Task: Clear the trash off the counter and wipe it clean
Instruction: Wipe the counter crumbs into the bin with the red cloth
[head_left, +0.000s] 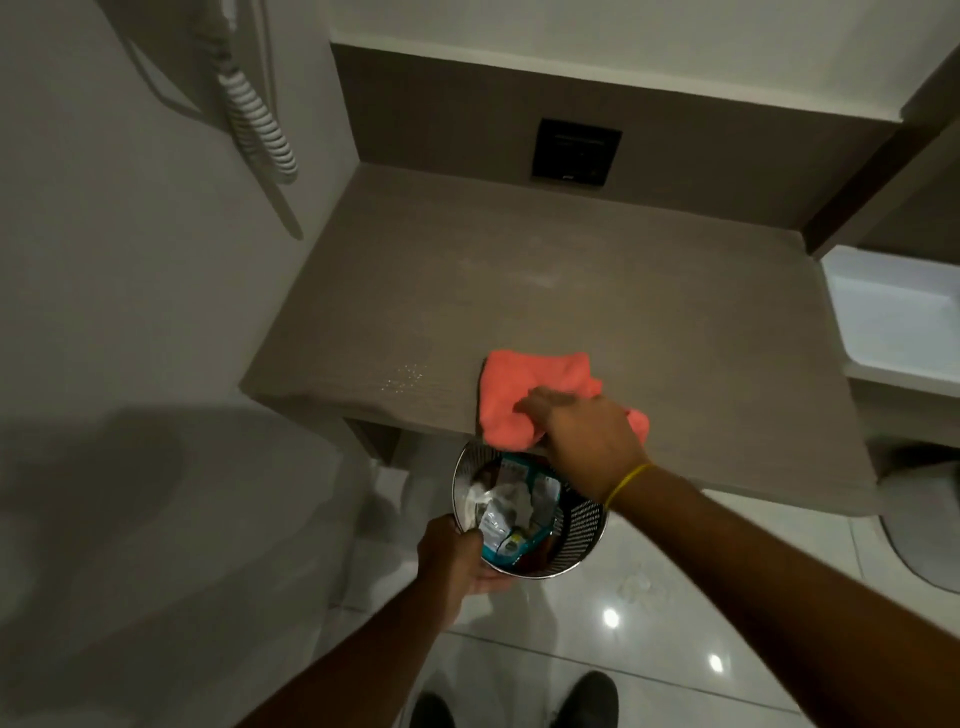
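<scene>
A coral-pink cloth (524, 387) lies at the front edge of the brown counter (545, 291), partly hanging over it. My right hand (584, 439) presses on the cloth's near side and grips it. Just below the counter edge, my left hand (460, 558) holds a round metal mesh bin (584, 525) by its near rim. Crumpled white paper and teal wrappers (511, 517) fill the bin. A patch of small crumbs (408, 376) sits on the counter to the left of the cloth.
A black wall panel (575, 150) sits at the back of the counter. A coiled white cord (257, 111) hangs on the left wall. A white tray (893, 317) stands to the right. Glossy floor tiles and my two shoes are below.
</scene>
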